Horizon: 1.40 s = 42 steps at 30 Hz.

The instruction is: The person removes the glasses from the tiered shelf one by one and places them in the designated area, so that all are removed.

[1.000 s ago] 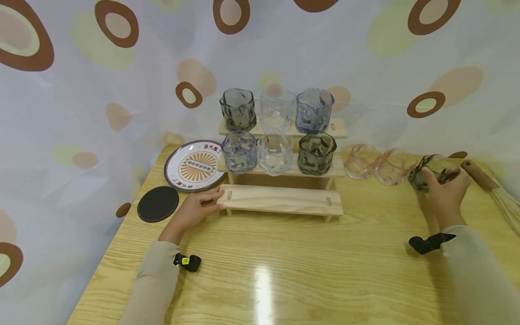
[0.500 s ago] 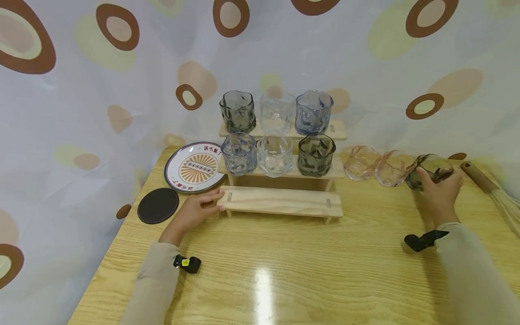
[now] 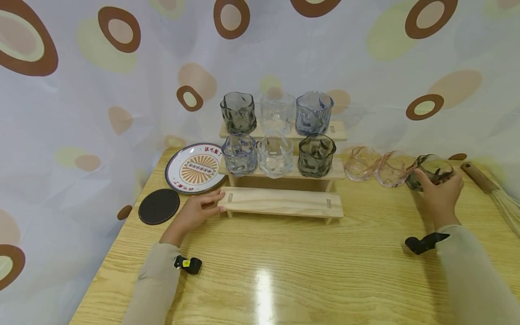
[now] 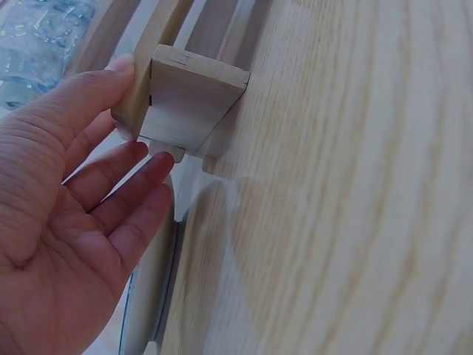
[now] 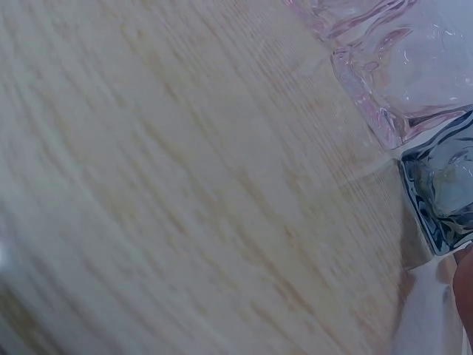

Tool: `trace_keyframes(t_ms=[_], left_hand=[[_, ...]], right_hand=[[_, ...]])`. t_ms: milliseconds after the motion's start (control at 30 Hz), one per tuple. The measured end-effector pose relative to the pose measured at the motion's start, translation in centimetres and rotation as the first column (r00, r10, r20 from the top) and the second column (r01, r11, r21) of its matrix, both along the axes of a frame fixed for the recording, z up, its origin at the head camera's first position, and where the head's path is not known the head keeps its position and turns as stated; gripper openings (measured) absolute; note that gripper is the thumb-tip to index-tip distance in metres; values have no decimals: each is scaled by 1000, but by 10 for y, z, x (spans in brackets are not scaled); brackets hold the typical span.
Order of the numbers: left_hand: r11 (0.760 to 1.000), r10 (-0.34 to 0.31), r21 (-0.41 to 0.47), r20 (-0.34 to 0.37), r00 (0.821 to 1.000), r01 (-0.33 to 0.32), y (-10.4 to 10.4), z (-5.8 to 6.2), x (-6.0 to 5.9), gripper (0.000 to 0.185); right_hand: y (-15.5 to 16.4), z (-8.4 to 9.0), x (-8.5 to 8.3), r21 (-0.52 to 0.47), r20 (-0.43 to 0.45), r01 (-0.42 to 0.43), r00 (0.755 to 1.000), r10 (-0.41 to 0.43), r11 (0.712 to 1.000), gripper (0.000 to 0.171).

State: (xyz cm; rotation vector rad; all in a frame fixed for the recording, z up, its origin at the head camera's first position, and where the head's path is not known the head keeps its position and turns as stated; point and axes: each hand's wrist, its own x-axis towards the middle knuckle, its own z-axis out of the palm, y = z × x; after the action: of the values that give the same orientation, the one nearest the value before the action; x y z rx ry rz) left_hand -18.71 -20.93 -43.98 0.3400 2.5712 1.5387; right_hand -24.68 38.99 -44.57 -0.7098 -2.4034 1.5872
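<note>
Nearest you, at about 11 o'clock, your left hand (image 3: 197,211) rested on the table (image 3: 284,266) with relaxed, nearly straight fingers (image 4: 129,181) laid against the left end of the wooden rack (image 3: 280,199); the thumb lay along the end of its lowest step, and nothing was clenched. Just left of that hand, toward 10 o'clock, sat the dark round coaster (image 3: 159,206), and beyond it the printed plate (image 3: 194,168), touching or almost touching the rack's left side.

Out at about 2 o'clock, your right hand (image 3: 440,195) was curled round the smoky grey glass (image 3: 432,170), which stood on the table at the right end of a short row; the thumb lay on its near left wall and the fingers wrapped its right side. Directly to its left, touching it, stood two pink glasses (image 3: 378,166), side by side. At 3 o'clock, near the table's edge, a straw whisk (image 3: 493,187) lay apart from your hand.

Farther off at 12 o'clock, the rack's middle step carried a blue, a clear and a dark glass (image 3: 317,155), and the top step a grey, a clear and a blue glass (image 3: 313,113), against the spotted curtain (image 3: 81,90).
</note>
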Motion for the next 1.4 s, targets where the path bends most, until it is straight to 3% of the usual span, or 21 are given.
trace_keyframes(t_ms=[400,633,900,1133,1400], left_hand=[[1000,-5,4,15,1000,5,0,2,2,49],[1000,-4,9,14,1000,3,1,1,2,49],[1000,-1,9,25,1000,0,1,1,2,49],[1000,3,-3,27,1000,-3,1,0,2,50],[1000,3,-10,21,1000,-3,0,-1,0,50]], right_hand=[[3,6,7,32,-71,28,997,-26,999,98],[0,14,16,130,-190,107,978,-81,986,70],[-8,27,25,118,-257,107,964,-74,987,68],[-30,35,35,193,-289,-11,955,68,981,75],[-70,45,42,251,-385,-195,879,282,948,75]])
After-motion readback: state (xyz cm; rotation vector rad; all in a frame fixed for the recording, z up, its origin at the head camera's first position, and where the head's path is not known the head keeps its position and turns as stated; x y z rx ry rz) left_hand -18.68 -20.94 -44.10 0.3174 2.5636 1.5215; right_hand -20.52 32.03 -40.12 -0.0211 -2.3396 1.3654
